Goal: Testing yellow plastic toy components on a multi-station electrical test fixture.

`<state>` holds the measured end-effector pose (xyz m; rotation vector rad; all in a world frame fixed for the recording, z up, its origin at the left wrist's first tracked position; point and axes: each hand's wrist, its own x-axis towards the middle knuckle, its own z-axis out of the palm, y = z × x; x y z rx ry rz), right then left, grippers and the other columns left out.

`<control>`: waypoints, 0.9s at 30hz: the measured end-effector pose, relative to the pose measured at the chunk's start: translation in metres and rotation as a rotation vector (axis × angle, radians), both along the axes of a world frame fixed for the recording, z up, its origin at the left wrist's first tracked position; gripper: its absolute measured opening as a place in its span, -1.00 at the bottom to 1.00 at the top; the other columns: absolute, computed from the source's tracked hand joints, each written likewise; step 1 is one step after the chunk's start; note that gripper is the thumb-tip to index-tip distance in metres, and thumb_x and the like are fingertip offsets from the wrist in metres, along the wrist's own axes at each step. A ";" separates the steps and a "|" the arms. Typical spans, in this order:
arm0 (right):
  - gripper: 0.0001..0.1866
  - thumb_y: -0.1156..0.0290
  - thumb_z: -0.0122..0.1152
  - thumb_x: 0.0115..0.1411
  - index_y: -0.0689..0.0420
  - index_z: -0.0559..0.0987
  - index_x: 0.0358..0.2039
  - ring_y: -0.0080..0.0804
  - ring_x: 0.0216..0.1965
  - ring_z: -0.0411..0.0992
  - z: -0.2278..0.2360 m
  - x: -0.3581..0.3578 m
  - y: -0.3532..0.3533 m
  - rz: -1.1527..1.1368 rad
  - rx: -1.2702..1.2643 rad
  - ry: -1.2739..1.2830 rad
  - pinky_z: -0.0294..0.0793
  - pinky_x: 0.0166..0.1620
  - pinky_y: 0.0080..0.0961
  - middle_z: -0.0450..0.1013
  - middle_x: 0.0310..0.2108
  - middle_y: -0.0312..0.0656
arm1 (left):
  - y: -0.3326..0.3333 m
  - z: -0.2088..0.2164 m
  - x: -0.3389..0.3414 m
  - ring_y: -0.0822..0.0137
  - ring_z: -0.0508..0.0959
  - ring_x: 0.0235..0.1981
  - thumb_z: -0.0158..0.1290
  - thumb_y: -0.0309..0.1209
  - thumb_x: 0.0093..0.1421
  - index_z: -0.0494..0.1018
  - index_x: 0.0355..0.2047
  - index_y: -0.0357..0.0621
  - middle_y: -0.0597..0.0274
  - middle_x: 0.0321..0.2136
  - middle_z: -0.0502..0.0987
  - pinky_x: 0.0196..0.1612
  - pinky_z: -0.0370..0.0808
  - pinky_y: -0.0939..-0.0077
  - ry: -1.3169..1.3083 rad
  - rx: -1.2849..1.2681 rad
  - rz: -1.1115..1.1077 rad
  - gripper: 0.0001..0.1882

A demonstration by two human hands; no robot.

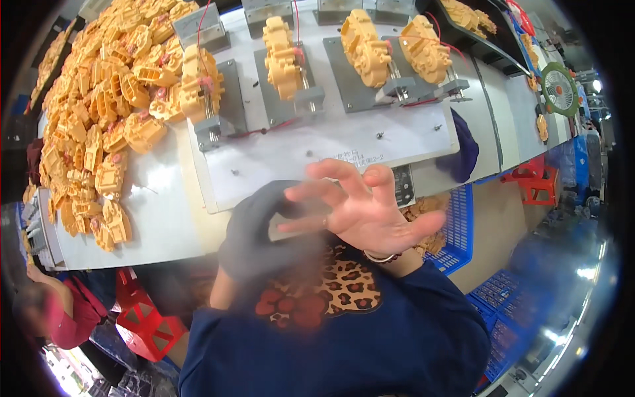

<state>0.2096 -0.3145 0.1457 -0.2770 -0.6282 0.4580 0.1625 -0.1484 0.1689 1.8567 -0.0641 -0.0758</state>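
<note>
My left hand, in a dark grey glove, is raised in front of my chest. It is smeared by motion, so its fingers do not show clearly. Close beside it, my bare right hand has its palm turned up and its fingers apart, with nothing in it. Both are near the front edge of a white fixture board. Across that board stand several yellow plastic housings, among them one at the left and one at the right, each on a grey block with a metal clamp and red wires.
A large heap of yellow plastic parts covers the table's left side. A dark purple cloth-like thing hangs at the table edge. Blue baskets, red stools and a green fan stand around. Another person is at the lower left.
</note>
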 end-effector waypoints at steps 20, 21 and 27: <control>0.12 -0.64 -0.27 -0.13 0.07 0.14 0.18 0.10 0.24 0.06 -0.004 -0.005 0.008 0.091 -0.037 -0.115 0.12 0.17 0.02 -0.07 0.25 0.23 | -0.003 -0.015 -0.016 0.49 0.47 -0.45 0.18 -0.61 -0.20 0.46 -0.35 -0.27 0.27 -0.45 0.52 -0.43 0.42 0.61 0.142 -0.216 0.042 -0.69; 0.12 -0.64 -0.27 -0.13 0.07 0.14 0.18 0.09 0.24 0.06 -0.003 -0.005 0.008 0.096 -0.029 -0.112 0.12 0.17 0.03 -0.07 0.25 0.23 | -0.003 -0.014 -0.015 0.49 0.47 -0.45 0.19 -0.61 -0.21 0.46 -0.35 -0.27 0.27 -0.45 0.52 -0.43 0.42 0.61 0.151 -0.230 0.066 -0.68; 0.12 -0.65 -0.28 -0.14 0.07 0.14 0.18 0.08 0.25 0.05 -0.004 -0.004 0.006 0.079 -0.024 -0.100 0.12 0.17 0.03 -0.06 0.25 0.22 | -0.003 -0.013 -0.012 0.49 0.46 -0.45 0.19 -0.59 -0.17 0.48 -0.35 -0.28 0.26 -0.44 0.52 -0.42 0.42 0.60 0.093 -0.127 0.020 -0.71</control>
